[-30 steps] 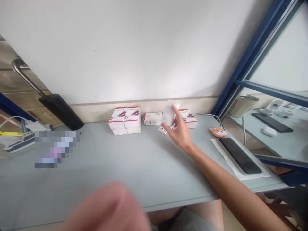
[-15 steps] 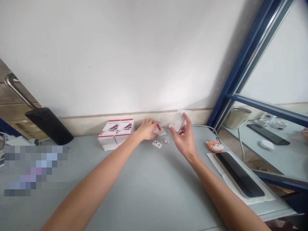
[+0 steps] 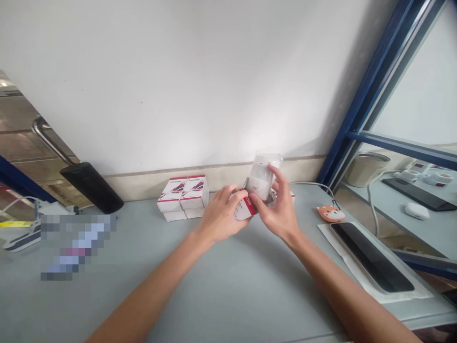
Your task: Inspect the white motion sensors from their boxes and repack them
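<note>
Fingers [image 3: 237,197] around red-and-white box [image 3: 243,208] and translucent pouch [image 3: 260,180]

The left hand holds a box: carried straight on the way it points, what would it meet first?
Beyond its box, the left hand would probably meet the translucent packet in the right hand, though depth is unclear.

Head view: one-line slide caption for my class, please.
Left hand grips a red-and-white box; right hand holds a translucent packet beside it over a grey table.
</note>
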Demonstrator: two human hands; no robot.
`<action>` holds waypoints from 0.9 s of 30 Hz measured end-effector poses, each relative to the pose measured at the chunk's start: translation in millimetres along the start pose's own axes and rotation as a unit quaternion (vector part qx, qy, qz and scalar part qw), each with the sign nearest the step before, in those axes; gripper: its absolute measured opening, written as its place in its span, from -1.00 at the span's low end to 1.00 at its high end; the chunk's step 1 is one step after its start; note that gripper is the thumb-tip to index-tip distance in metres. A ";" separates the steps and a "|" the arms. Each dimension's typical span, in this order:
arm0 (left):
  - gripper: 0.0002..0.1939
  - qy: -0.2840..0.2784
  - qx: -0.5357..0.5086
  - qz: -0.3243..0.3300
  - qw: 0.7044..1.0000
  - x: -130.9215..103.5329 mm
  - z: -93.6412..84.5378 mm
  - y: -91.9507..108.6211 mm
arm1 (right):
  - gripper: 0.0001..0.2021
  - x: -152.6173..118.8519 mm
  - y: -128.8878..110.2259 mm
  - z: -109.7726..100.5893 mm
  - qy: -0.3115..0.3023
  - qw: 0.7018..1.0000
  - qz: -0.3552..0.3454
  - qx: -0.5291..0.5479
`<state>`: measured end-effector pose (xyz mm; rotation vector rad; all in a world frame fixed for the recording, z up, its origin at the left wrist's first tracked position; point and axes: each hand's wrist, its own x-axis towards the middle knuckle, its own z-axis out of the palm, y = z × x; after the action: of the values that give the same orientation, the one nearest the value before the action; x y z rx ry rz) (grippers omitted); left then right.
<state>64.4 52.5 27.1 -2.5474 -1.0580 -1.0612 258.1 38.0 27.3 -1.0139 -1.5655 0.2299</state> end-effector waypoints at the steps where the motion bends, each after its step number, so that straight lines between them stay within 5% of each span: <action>1: -0.38 0.040 -0.009 -0.014 0.999 -10.3 0.7 4.8 | -0.25 -3.9 -4.1 2.0 -0.013 1.000 -0.002 0.004; 6: -0.31 0.176 -0.056 -0.040 0.982 -44.5 3.5 19.6 | -0.31 -21.1 -21.6 7.5 -0.105 0.993 -0.054 0.022; 11: -0.14 0.247 -0.129 -0.083 0.957 -55.8 8.6 30.2 | -0.48 -27.3 -35.7 5.8 -0.187 0.975 -0.122 -0.002; 15: -0.10 0.261 -0.139 -0.114 0.948 -59.5 12.1 35.3 | -0.63 -28.4 -42.7 7.7 -0.134 0.990 -0.049 0.006; 20: -0.22 0.252 -0.071 -0.073 0.962 -62.7 11.2 34.6 | -0.76 -32.0 -43.4 14.0 -0.045 0.998 -0.019 0.050; 27: -0.31 0.245 -0.034 -0.080 0.966 -63.2 9.3 33.5 | -0.62 -32.9 -40.6 13.5 -0.102 0.994 -0.048 0.008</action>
<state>61.2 -2.6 -19.4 -2.0919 -1.1041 -1.6816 224.6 -4.3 26.4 -0.9211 -1.7896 0.2857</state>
